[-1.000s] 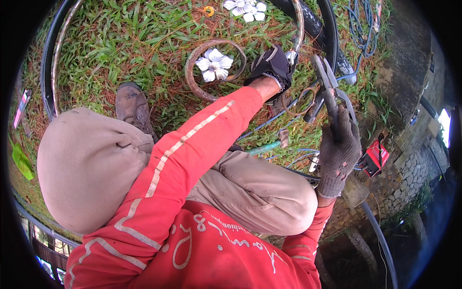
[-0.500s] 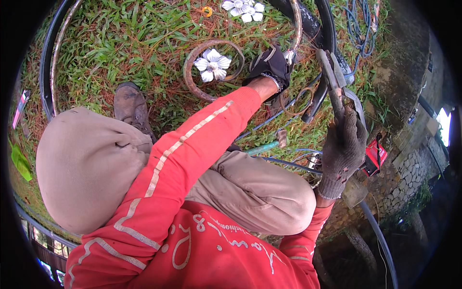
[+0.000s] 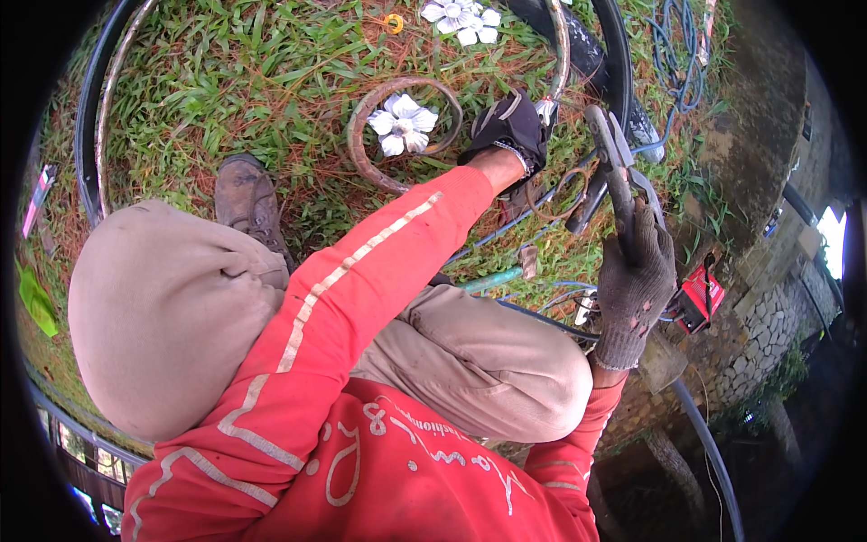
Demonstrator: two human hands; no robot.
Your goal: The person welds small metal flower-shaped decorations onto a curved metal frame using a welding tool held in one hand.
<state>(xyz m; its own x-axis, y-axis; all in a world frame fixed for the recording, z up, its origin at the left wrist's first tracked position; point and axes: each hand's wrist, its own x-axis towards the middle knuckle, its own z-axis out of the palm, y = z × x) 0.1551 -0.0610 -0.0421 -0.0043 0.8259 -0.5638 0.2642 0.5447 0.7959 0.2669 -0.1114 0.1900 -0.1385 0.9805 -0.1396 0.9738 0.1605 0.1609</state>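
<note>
Evidently, the grass [image 3: 262, 90] is serving as the work surface, with the metal pieces lying around the crouching person, presumably so that both arms are reaching them easily. A silver flower [image 3: 402, 124] is resting inside the rusty scroll [image 3: 359, 163], whose curve is probably framing it, while more silver flowers [image 3: 462, 18] are lying farther out. The left hand [image 3: 508, 129], wearing a black glove, is curling beside the lower end of a rusty curved bar [image 3: 563, 54], perhaps for steadying it; its fingers are mostly hidden, so whether they are gripping anything cannot be told. The right hand [image 3: 638, 271], in a grey knitted glove, is closing firmly around a plier-like metal tool [image 3: 618, 172], whose head is pointing away from the body, near the black curved tube [image 3: 619, 72]. Below, a green-handled hammer [image 3: 495, 280] is lying between the two hands.
</note>
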